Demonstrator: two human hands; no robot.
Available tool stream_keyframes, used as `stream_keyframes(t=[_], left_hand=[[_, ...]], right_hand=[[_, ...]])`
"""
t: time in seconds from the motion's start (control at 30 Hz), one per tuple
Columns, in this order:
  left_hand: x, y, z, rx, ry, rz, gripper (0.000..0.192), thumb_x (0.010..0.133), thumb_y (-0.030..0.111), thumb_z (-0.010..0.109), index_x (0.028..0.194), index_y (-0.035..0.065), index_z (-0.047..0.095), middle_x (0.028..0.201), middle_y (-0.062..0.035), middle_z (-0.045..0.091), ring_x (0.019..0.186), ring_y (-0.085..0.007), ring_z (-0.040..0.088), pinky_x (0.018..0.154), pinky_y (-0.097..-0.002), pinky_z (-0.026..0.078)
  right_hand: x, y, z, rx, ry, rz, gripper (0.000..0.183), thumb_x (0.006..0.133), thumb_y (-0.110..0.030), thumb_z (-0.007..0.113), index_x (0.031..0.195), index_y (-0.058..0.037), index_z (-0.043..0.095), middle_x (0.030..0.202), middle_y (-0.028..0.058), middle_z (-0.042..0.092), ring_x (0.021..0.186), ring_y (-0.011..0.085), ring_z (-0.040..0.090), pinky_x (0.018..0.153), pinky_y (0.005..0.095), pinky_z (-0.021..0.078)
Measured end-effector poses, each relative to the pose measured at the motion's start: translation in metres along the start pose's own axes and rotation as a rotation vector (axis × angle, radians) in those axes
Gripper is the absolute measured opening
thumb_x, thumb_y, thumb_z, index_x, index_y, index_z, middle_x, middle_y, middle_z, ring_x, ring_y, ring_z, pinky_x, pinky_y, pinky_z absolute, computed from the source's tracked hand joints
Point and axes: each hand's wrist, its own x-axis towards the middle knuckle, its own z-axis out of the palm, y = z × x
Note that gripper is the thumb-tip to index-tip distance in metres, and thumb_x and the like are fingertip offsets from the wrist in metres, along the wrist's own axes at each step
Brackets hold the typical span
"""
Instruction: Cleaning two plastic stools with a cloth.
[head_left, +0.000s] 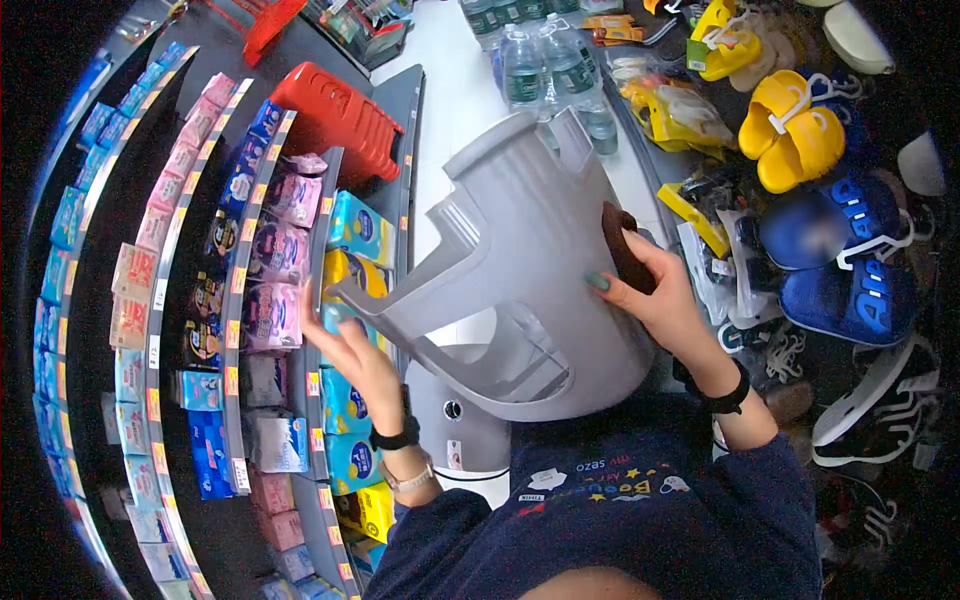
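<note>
A grey hollow plastic stool-like shell (540, 277) with large cut-outs is tilted in front of my chest. My right hand (660, 300) presses a dark brown, rough pad or cloth (626, 244) against its right side. The thumb lies on the grey wall, and the other fingers are partly hidden behind the brown piece. My left hand (356, 364) has its fingers stretched and apart beside the shell's left prong; whether it touches the prong cannot be told. Below the shell stands a grey rounded object (450, 420) with a round fitting.
Shelves on the left carry pink sanitary pad packs (277, 259) and turquoise tissue packs (360, 232). A red plastic stool (337, 112) stands beyond. Ahead are bottled-water packs (551, 71) on the pale floor (442, 97). Yellow clogs (795, 135) and blue slippers (851, 296) hang at right.
</note>
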Motion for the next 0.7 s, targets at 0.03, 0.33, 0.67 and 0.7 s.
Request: stream_keyframes(t=[0.03,0.33,0.67,0.7], left_hand=[[-0.003,0.019,0.004,-0.004,-0.052,0.047,0.045,0.085,0.014,0.034,0.125,-0.0050,0.034,0.127,-0.0184,0.038,0.122,-0.0285,0.033,0.104,-0.0381,0.020],[-0.022,0.072,0.027,0.065,-0.325,0.229,0.026,0.069,0.019,0.071,0.078,0.0020,0.054,0.066,-0.0088,0.051,0.057,-0.0240,0.047,0.055,-0.0323,0.036],[-0.022,0.066,0.026,-0.055,-0.376,0.073,0.030,0.064,0.018,0.075,0.068,0.0022,0.050,0.055,-0.0095,0.037,0.045,-0.0210,0.034,0.042,-0.0305,0.026],[-0.023,0.065,0.026,-0.060,-0.372,0.062,0.031,0.063,0.018,0.076,0.068,0.0021,0.050,0.054,-0.0096,0.037,0.045,-0.0210,0.034,0.042,-0.0305,0.026]], right_hand=[[0.000,0.000,0.001,-0.028,-0.003,-0.033,0.050,0.073,-0.021,0.070,0.107,0.0106,0.051,0.100,0.0152,0.058,0.096,0.0188,0.052,0.087,0.0280,0.0379],[-0.011,-0.008,0.007,-0.106,-0.006,-0.046,0.044,0.081,-0.020,0.061,0.114,0.0077,0.049,0.115,0.0116,0.050,0.104,0.0164,0.047,0.091,0.0258,0.0329],[-0.013,-0.016,-0.008,-0.275,0.516,-0.132,0.031,0.087,-0.008,0.049,0.112,0.0099,0.047,0.117,0.0164,0.050,0.109,0.0244,0.046,0.095,0.0319,0.0319],[-0.013,-0.022,-0.010,-0.346,0.593,-0.239,0.031,0.087,-0.009,0.049,0.111,0.0103,0.048,0.113,0.0163,0.051,0.105,0.0250,0.048,0.093,0.0322,0.0332]])
